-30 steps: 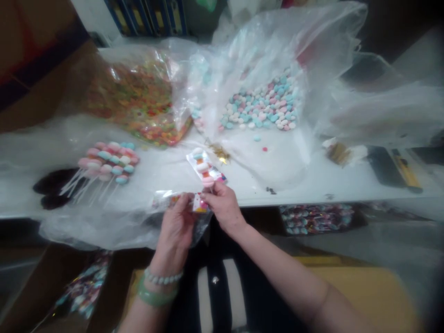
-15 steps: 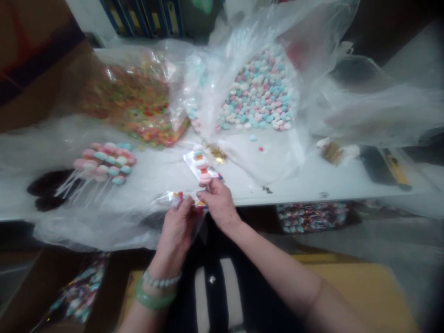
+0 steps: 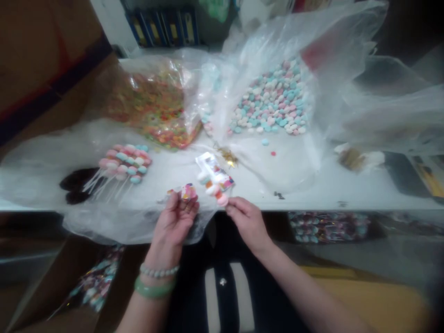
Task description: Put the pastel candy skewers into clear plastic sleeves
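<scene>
Pink-and-white candy skewer [image 3: 212,188] – the right hand [image 3: 250,224] pinches its near end – and the left hand [image 3: 178,221] (palm up, from where I stand) holds a printed wrapper [image 3: 188,191].

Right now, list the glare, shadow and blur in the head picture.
In the head view: glare on the clear bag of orange-and-green candies, shadow over the candy sticks below the white table, a dim, soft-edged cardboard box at upper left, and print on the wrapper at the left hand too blurred to read.
</scene>
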Tool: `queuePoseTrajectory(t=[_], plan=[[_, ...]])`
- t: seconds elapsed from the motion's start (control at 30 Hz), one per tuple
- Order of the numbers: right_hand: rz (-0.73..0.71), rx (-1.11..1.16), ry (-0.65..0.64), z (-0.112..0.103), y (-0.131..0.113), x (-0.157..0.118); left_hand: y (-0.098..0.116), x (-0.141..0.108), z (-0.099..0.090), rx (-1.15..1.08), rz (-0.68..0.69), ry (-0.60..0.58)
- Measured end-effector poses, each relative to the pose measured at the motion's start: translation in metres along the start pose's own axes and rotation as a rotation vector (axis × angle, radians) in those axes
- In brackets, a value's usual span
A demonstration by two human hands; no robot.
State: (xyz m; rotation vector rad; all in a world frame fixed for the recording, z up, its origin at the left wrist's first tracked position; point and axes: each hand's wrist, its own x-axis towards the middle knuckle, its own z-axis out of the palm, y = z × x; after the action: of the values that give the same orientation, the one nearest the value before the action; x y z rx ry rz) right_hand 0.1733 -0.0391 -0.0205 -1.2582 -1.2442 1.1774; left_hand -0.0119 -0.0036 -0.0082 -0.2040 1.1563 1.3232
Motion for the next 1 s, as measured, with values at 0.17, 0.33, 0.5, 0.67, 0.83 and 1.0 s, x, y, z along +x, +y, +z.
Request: queuePoseTrajectory(t=[0.17, 0.33, 0.5, 0.67, 0.83, 1.0], plan=[[-0.188, -0.184, -0.020, 0.008, 0.002, -0.009, 0.008, -0.003, 0.001, -0.061, 0.005, -0.054], [-0.280, -0.399, 0.002, 0.009, 0.008, -0.010, 0.012, -0.005, -0.002, -0.037, 0.074, -0.103], [-0.408, -0.684, 0.075, 0.005, 0.007, -0.015, 0.016, -0.005, -0.005, 0.081, 0.222, -0.219], [-0.421, -0.675, 0.073, 0.005, 0.006, -0.015, 0.023, -0.004, -0.006, 0.055, 0.244, -0.186], [-0.407, -0.662, 0.055, 0.006, 0.006, -0.015, 0.024, 0.000, -0.009, -0.024, 0.167, -0.114], [-0.421, -0.648, 0.067, 0.007, 0.005, -0.015, 0.023, 0.003, -0.012, -0.067, 0.088, -0.135]])
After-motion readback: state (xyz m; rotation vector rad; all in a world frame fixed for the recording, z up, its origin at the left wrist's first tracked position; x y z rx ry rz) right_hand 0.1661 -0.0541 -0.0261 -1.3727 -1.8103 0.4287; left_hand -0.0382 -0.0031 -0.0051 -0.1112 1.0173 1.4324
